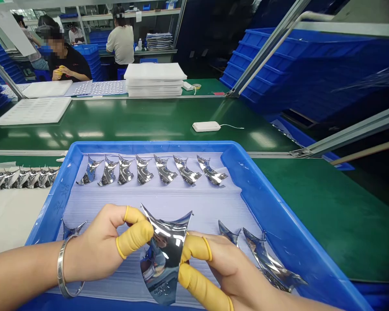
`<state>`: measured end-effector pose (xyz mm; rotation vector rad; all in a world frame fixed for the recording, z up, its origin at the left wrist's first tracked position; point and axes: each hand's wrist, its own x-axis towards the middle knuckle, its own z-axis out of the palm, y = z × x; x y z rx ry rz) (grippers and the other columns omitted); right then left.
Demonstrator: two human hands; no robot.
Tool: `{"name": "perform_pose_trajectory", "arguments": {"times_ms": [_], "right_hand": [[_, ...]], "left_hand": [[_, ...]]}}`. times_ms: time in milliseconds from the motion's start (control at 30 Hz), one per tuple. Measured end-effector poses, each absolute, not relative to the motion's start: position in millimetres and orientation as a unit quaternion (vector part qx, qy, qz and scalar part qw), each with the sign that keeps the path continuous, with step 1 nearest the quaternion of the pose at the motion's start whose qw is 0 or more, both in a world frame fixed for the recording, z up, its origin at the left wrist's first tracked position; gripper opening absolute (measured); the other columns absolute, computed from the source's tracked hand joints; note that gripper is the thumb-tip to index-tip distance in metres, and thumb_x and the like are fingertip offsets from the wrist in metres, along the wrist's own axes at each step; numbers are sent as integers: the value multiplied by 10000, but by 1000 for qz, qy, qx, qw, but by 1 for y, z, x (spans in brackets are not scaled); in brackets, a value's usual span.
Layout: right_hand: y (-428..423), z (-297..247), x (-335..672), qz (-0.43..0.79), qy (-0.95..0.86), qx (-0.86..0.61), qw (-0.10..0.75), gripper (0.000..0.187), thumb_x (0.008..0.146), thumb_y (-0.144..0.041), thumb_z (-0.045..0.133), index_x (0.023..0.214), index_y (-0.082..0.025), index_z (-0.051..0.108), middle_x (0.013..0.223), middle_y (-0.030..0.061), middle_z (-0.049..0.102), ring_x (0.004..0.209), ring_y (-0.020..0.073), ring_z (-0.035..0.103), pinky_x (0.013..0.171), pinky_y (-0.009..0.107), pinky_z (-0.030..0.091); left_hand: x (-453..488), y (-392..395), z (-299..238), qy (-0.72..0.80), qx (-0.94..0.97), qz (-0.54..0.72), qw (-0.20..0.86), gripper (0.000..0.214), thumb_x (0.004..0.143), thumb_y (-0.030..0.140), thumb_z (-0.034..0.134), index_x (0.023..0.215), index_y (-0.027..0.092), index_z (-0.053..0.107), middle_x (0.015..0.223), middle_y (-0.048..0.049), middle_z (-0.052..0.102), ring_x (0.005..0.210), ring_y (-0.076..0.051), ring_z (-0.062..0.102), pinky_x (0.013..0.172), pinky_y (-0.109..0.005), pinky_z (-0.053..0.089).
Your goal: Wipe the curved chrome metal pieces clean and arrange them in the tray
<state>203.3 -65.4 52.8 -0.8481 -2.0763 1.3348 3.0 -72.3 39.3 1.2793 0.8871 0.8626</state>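
Note:
Both my left hand [106,242] and my right hand [220,272] grip a curved, mirror-polished metal piece [164,255] by its sides, above the ribbed lilac sheet [194,203] lining a blue plastic tray [129,147]. Yellow finger cots cover the fingers and thumbs gripping it. A bangle circles my left wrist. Several similar pieces [149,170] stand in a row across the tray's far part. Close to my right hand lie two more [270,263], and a single one [71,229] sits just beyond my left hand.
Left of the tray, several overlapping shiny pieces [22,178] lie on a white surface. Beyond is a green conveyor belt [116,123] with a white cabled device [206,126]. Stacked white trays [154,80] and blue bins [262,65] stand farther off, with co-workers at the back.

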Motion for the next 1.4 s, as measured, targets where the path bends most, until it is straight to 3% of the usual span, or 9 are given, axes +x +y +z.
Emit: {"name": "perform_pose_trajectory", "arguments": {"times_ms": [133,300,600,767,1000,1167,1400], "right_hand": [[-63,54,204,517,-754,-306,265,148,847,-212,465,705,-182,490,652,33,539,612,157,541,652,265,509],[-63,53,207,641,-668,-281,256,124,893,-248,491,826,-159,544,810,55,609,743,164,589,725,272,504],[-56,49,208,725,-564,-310,245,299,822,-439,589,798,-141,582,773,52,594,718,161,550,684,290,470],[-52,45,205,767,-507,-299,255,257,797,-373,643,732,-134,573,717,9,542,639,100,479,624,212,412],[-44,35,202,810,-472,-254,240,243,781,-375,664,789,-146,585,710,-4,544,691,115,522,671,242,418],[-33,18,201,843,-469,-159,207,180,822,-305,635,821,-137,572,762,0,563,711,96,533,692,229,419],[-23,-11,188,865,-461,-66,188,307,772,-390,673,748,-102,570,712,-7,521,656,72,517,695,198,427]], "left_hand": [[-1,-70,42,379,552,399,626,290,860,350,470,747,121,609,730,-34,623,706,-124,560,687,-243,469],[-1,-68,39,390,535,409,628,219,843,288,520,735,122,613,712,-20,614,696,-109,557,677,-224,462],[1,-64,37,374,477,365,707,191,764,296,620,702,116,624,682,-20,613,649,-111,545,628,-236,461],[1,-65,38,339,438,335,762,200,765,305,618,704,115,625,639,-2,591,589,-89,509,579,-216,426],[2,-64,40,343,406,326,782,215,736,324,637,770,112,654,674,-44,623,606,-124,523,601,-267,413],[4,-67,44,348,378,317,797,201,704,313,672,762,121,664,616,-15,592,577,-111,528,594,-257,435],[4,-76,48,336,342,290,828,203,705,308,679,788,123,681,622,-16,619,553,-92,563,570,-209,471]]}}
